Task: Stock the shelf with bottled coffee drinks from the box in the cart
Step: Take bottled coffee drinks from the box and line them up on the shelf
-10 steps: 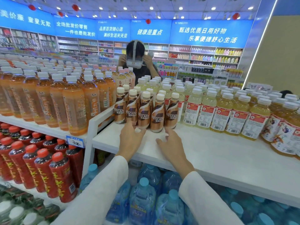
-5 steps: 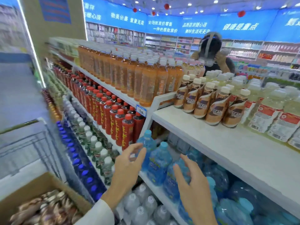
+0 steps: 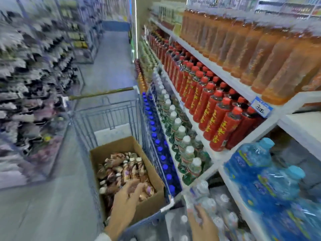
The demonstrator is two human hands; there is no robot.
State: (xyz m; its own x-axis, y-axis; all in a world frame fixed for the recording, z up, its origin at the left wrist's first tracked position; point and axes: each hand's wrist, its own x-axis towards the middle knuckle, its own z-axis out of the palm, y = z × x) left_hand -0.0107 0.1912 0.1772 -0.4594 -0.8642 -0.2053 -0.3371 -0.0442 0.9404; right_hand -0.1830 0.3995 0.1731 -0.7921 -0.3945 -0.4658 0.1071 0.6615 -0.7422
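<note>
Left hand [image 3: 125, 202] hovers open over jumbled bottles [image 3: 121, 167] in box [image 3: 112, 145], hasty grab could slip; right hand [image 3: 203, 223], grip unreadable in blur, might knock water bottles [image 3: 201, 188].

The box [image 3: 151, 206] under the left grip [image 3: 124, 204] is plain brown. Its bottles [image 3: 121, 169] are brown-and-cream swirled, white-capped. The cart [image 3: 107, 115] is grey-blue.

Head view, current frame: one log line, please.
phase: pick from box | left hand: fingers relaxed over coffee bottles, nothing held | right hand: low by shelf, blurred | box: in cart
</note>
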